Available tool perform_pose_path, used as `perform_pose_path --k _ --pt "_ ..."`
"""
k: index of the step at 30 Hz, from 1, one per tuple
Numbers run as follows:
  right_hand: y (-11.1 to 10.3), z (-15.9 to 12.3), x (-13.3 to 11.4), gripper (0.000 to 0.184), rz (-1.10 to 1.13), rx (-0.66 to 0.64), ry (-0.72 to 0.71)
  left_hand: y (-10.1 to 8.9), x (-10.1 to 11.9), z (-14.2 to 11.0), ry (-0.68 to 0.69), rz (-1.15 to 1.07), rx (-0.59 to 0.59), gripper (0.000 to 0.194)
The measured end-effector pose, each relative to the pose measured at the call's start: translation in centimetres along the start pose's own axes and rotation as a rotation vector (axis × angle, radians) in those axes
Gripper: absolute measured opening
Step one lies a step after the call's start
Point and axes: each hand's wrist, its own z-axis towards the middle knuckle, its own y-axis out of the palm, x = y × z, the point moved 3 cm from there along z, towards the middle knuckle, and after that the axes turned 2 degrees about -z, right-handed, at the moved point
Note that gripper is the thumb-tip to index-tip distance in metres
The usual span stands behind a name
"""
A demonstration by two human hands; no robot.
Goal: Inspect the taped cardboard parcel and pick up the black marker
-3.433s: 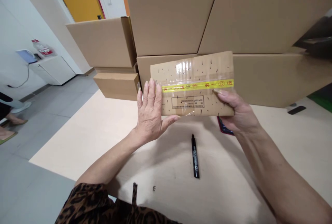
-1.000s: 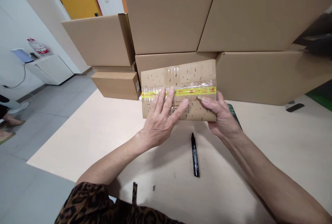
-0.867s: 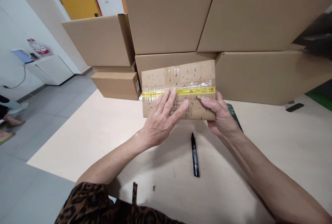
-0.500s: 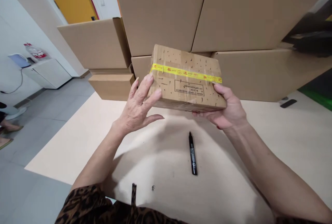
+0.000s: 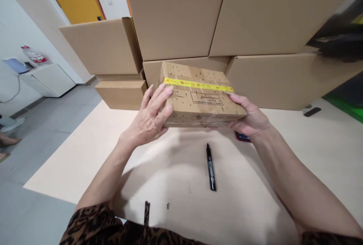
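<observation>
Item: we identify the item in hand as a small cardboard parcel (image 5: 200, 99), held between both hands above the tabletop (image 5: 255, 199).

Surface: we observe a band of yellow printed tape (image 5: 198, 84) running across its upper face, and a printed rectangular label outline (image 5: 205, 98) on the face toward us. Clear film or tape gives a sheen on the parcel.

Left grip: the left hand (image 5: 150, 116) is at the parcel's left end, fingers spread and pressed against the cardboard.

Right grip: the right hand (image 5: 251, 118) cups the parcel's right end from below, with the thumb lying along the upper edge.

Condition: we find the yellow tape in place along the parcel. The black marker (image 5: 211, 167) lies capped on the tabletop below the parcel, touched by neither hand.

Surroundings: large cardboard cartons (image 5: 176, 18) are stacked beyond the parcel. A leopard-print sleeve (image 5: 90, 224) enters the view nearer to us than the parcel.

Hidden: we cannot see the parcel's underside or far faces. The wording on the tape and label is too small to read. A flat dark object (image 5: 242, 137) lies partly hidden beneath the right hand, so we cannot identify it.
</observation>
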Motion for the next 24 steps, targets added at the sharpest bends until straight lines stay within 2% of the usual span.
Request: perform_pose_path --k 4,7,11,14,17,19,21,24 --pt "-1.0 0.5 -0.2 0.055 -0.100 0.063 -0.076 0.7 1.7 -0.3 0.072 0.033 0.141 0.111" --pt "-0.7 0.4 -0.4 0.058 -0.110 0.092 -0.168 1.4 2.3 -0.3 0.065 -0.003 0.209 0.115" --pt "0.5 0.4 0.0 0.074 -0.046 0.074 -0.263 1.8 2.7 0.3 -0.058 -0.060 0.264 0.128" --pt "0.7 0.5 0.7 0.078 -0.046 0.155 -0.364 1.6 3.1 0.9 -0.137 -0.069 0.279 0.141" --pt "1.1 0.0 1.5 0.079 -0.357 0.291 -0.610 1.7 3.9 1.1 -0.160 -0.078 0.255 0.143" --pt "2.4 -0.8 2.4 0.086 -0.671 0.293 -0.782 2.2 4.4 1.1 -0.181 -0.093 0.249 0.140" --pt "4.1 -2.0 3.9 0.089 -0.899 0.193 -0.885 2.8 4.9 0.9 -0.197 -0.094 0.279 0.135" --pt "6.3 -4.0 5.6 0.100 -1.110 0.029 -1.048 3.3 5.3 0.6 -0.225 -0.086 0.334 0.134"
